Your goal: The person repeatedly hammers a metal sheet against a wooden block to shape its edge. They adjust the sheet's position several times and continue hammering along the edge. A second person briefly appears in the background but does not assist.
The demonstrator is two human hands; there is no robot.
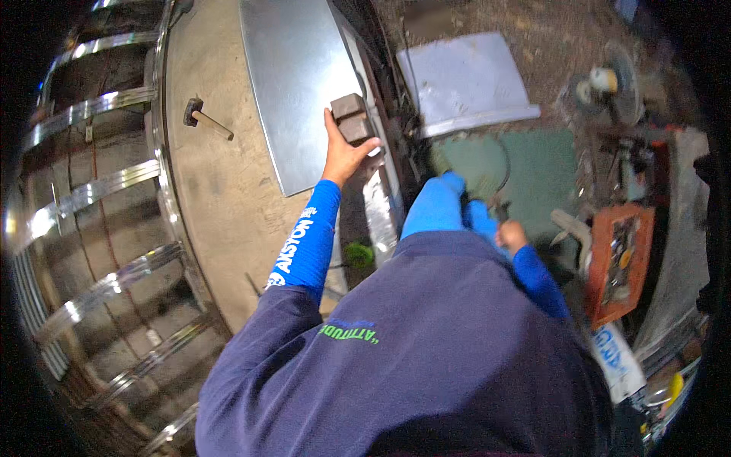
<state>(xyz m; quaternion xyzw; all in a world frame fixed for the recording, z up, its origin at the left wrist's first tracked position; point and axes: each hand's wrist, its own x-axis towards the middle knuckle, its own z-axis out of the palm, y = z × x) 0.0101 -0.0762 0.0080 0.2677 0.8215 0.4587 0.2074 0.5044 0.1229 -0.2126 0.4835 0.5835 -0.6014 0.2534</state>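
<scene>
My left hand [349,154] grips a brown two-part block [350,118], its thumb and forefinger spread along two sides. The block sits at the right edge of a shiny metal sheet [293,84], which lies on a tan work surface [217,179]. Lower and to the right, beside my blue-clad leg, my right hand [514,235] is closed in a fist. Something small and dark shows just above that fist, too blurred to name. A hammer [207,119] with a dark head and wooden handle lies left of the sheet, apart from both hands.
A silver metal frame with rungs [114,183] runs along the left. At the right are a pale panel [468,80], a green mat [541,175], a fan-like round object [609,84] and an orange-red tray [601,301]. A green round object [358,254] lies below my left hand.
</scene>
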